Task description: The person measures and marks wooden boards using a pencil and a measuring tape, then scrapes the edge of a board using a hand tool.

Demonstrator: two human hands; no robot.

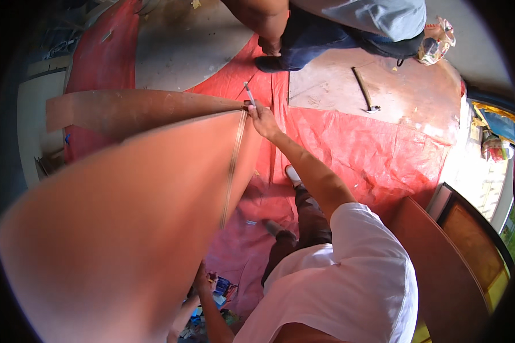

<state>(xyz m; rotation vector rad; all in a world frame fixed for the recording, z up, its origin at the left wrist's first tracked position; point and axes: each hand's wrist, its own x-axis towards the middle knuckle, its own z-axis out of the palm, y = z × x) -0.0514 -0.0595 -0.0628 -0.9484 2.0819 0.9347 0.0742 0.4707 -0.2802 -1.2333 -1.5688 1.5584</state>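
Note:
A large reddish-brown panel (126, 211) stands on edge across my left side, with a thin pale strip (233, 166) running near its right edge. Behind it, a second narrow board (137, 108) meets it at the far corner. My right hand (260, 118) is closed at that corner around a slim, pale, pen-like tool (250, 94); its exact kind is unclear. Low down, my left hand (202, 280) grips the near edge of the panel, its fingers partly hidden. Beside my left arm shows another forearm-like shape (182, 320), whose owner I cannot tell.
Red sheeting (366, 148) covers much of the floor. A hammer (363, 91) lies on a brown board (320, 86). Another person (326, 37) stands at the far side, near a plastic bag (438, 43). Another brown panel (435, 257) leans at right; mixed small items (220, 297) lie below.

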